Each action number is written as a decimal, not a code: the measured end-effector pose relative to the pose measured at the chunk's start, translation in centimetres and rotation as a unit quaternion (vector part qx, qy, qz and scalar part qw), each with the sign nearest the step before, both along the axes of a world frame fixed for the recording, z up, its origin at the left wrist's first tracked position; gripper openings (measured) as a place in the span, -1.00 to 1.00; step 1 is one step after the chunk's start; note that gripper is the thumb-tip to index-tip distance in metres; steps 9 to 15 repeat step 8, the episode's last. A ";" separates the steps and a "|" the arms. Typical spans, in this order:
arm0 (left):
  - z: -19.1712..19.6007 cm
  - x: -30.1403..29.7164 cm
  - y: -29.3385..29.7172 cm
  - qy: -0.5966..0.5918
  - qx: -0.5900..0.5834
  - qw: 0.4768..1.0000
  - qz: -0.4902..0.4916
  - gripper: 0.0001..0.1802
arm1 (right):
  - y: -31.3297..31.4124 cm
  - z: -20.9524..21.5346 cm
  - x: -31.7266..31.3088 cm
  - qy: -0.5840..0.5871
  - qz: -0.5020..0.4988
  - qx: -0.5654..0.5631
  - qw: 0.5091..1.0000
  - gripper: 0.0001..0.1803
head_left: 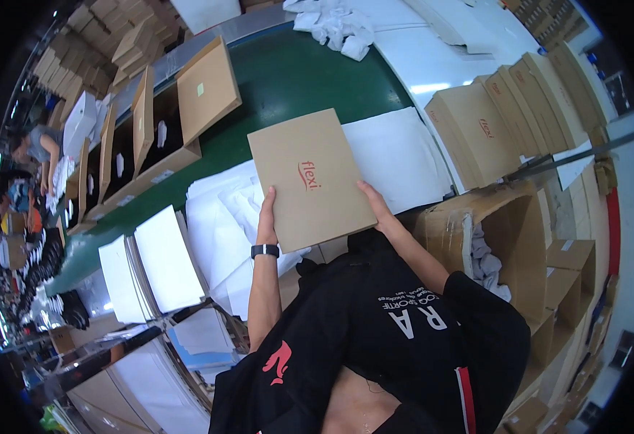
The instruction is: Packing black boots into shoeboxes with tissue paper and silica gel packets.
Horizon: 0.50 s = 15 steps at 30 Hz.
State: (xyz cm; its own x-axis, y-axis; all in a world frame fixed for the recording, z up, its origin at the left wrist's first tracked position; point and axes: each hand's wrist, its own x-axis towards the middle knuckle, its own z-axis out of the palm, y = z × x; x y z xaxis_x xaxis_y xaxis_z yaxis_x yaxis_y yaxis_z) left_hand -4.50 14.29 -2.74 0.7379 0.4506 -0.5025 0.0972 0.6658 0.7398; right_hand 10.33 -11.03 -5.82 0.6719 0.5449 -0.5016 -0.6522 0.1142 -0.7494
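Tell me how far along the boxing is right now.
Done, by the look of it: a row of closed brown boxes stands at the right. In hand: the left hand and right hand hold one closed flat brown box over the white paper sheets. Left: open boxes lie on the green belt, lids up.

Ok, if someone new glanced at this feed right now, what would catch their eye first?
The flat brown cardboard box, mid-frame, held at its near edge by the left hand and right hand over the green conveyor belt. Next, the row of open boxes on the belt's left, and the stack of closed boxes at right.
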 end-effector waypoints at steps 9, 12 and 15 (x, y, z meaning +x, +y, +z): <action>4.4 4.6 0.6 -0.047 -0.053 0.984 -0.164 -0.18 | -5.2 6.5 4.3 0.036 -0.033 -0.008 0.999 -0.17; 4.4 4.6 0.6 -0.047 -0.053 0.984 -0.164 -0.18 | -5.2 6.5 4.3 0.036 -0.033 -0.008 0.999 -0.17; 4.4 4.6 0.6 -0.047 -0.053 0.984 -0.164 -0.18 | -5.2 6.5 4.3 0.036 -0.033 -0.008 0.999 -0.17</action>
